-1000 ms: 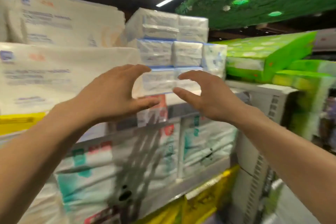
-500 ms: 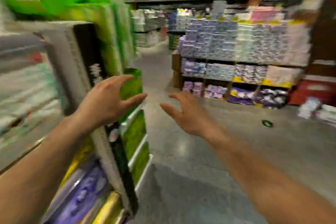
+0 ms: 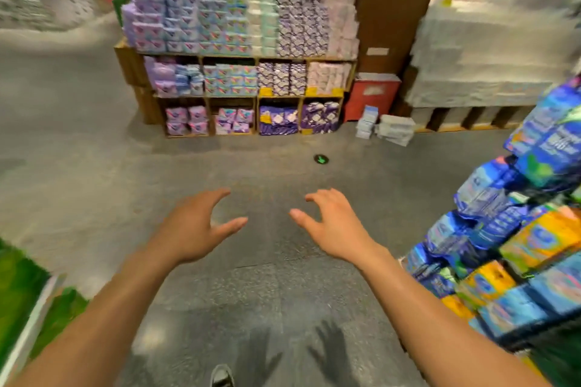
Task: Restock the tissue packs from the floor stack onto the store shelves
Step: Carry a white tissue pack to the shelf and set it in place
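Observation:
A small floor stack of white and pale-blue tissue packs (image 3: 386,129) lies across the aisle, beside a red box. My left hand (image 3: 191,229) and my right hand (image 3: 333,223) are held out in front of me over the grey floor, both empty with fingers spread and curled. The two hands are about a hand's width apart and far from the floor stack. The shelf I faced earlier is out of view.
A wooden shelf unit (image 3: 251,56) full of purple, blue and pink packs stands straight ahead. Blue and yellow packs (image 3: 509,245) are piled at my right. Green packs (image 3: 22,292) edge the left. A brown pillar (image 3: 393,9) rises behind the red box (image 3: 371,94). My shoe (image 3: 221,375) shows below.
I have turned away from the shelf of tissue packs to face the open aisle and the far shelf unit. Both hands stay empty and spread, now over bare floor.

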### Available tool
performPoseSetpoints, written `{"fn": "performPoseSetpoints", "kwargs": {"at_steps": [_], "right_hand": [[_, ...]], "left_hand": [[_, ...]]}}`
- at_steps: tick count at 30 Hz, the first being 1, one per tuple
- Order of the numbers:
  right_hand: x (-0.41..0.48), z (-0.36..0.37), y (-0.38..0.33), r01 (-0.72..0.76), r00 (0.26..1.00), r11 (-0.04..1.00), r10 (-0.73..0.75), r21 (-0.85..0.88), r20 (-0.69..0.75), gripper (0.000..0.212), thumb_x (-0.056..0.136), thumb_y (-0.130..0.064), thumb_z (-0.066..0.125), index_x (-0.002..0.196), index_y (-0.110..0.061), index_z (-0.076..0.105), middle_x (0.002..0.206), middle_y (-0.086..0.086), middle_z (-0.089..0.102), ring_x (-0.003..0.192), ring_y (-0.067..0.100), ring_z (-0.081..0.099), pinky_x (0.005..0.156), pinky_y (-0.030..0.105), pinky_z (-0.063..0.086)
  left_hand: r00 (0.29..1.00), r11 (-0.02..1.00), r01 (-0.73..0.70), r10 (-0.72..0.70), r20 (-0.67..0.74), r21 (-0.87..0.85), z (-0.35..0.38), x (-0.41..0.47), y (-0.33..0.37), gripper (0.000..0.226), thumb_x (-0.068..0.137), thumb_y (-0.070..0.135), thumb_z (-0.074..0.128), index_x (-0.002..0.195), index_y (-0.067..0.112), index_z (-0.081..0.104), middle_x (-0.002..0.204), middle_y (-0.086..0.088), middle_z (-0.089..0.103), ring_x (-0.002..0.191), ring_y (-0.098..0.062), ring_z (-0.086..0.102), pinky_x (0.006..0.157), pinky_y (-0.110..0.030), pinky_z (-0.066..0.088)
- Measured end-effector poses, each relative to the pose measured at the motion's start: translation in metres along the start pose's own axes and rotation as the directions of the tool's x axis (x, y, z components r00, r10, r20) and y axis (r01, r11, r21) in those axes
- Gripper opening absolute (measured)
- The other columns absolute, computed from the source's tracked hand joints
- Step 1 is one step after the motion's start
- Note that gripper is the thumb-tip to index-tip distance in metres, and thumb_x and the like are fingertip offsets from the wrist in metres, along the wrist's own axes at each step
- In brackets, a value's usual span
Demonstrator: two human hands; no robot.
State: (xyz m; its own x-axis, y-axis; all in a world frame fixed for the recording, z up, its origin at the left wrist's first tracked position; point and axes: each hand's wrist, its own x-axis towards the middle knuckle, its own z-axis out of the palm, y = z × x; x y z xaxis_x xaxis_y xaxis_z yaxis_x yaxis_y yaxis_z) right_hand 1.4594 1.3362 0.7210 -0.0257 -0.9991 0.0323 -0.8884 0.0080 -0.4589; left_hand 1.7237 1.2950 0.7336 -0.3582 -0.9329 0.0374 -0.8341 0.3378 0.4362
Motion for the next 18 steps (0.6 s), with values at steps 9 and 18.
{"fn": "performPoseSetpoints", "kwargs": {"at_steps": [9, 18], "right_hand": [[0.173, -0.031, 0.120, -0.365, 0.927, 0.921, 0.373, 0.134, -0.040, 0.071, 0.093, -0.066, 0.048, 0.147, -0.019, 0.046, 0.153, 0.001, 0.045, 0.143, 0.021, 0.036, 0.117, 0.038, 0.032], [0.324, -0.077, 0.255, -0.532, 0.758, 0.814, 0.580, 0.232, -0.298, 0.067, 0.095, -0.065, 0.049, 0.124, -0.007, 0.066, 0.124, 0.008, 0.068, 0.117, 0.027, 0.065, 0.101, 0.028, 0.044]], "left_hand": [[0.965, 0.972, -0.210, 0.223, 0.136, -0.102, 0.039, 0.288, 0.017, 0.085, 0.080, 0.072, 0.050, 0.149, 0.024, 0.040, 0.153, 0.000, 0.045, 0.138, -0.019, 0.044, 0.112, -0.033, 0.034], [0.858, 0.909, -0.401, 0.416, 0.303, -0.113, 0.101, 0.550, 0.093, 0.090, 0.079, 0.084, 0.041, 0.149, 0.028, 0.039, 0.152, 0.003, 0.045, 0.136, -0.016, 0.044, 0.111, -0.028, 0.033]]}}
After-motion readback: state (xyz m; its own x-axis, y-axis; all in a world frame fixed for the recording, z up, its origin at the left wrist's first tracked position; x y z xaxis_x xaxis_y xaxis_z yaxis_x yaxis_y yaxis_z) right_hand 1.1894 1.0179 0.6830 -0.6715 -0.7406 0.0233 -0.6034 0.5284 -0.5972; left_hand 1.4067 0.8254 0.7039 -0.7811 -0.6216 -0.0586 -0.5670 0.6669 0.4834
